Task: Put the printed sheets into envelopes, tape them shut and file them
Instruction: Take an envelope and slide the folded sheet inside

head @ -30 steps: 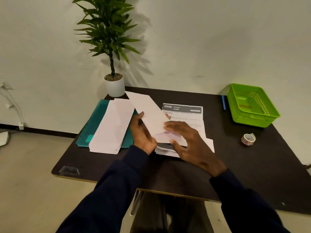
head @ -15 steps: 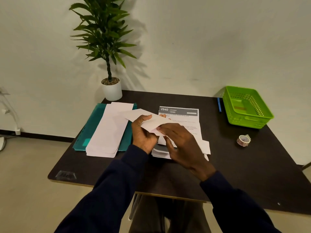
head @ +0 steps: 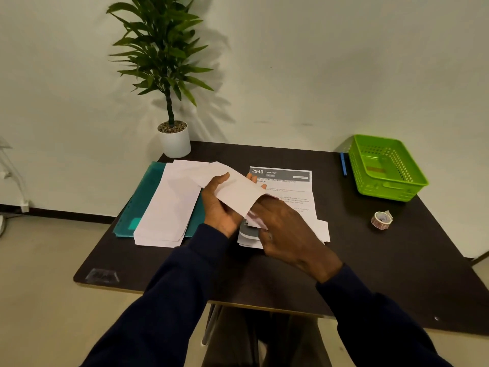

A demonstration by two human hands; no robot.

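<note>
My left hand [head: 221,205] grips a white envelope [head: 232,188] lifted above the table, thumb on top and fingers beneath. My right hand [head: 285,229] sits at the envelope's near end, its fingertips hidden under the paper by the opening; whether they pinch anything I cannot tell. Below lie the printed sheets [head: 288,186] with a "2940 KITCHEN" header, and folded ones [head: 247,235] under my right hand. A stack of white envelopes [head: 169,207] lies on a teal folder [head: 140,205] to the left. A tape roll [head: 381,220] sits to the right.
A green plastic basket [head: 389,170] stands at the back right with a blue pen [head: 343,162] beside it. A potted plant [head: 173,136] occupies the back left corner. The dark table [head: 291,276] ends close to my body.
The envelope has tipped from pointing away to lying flatter across my left hand. My right hand moved from flat on the papers to the envelope's near end.
</note>
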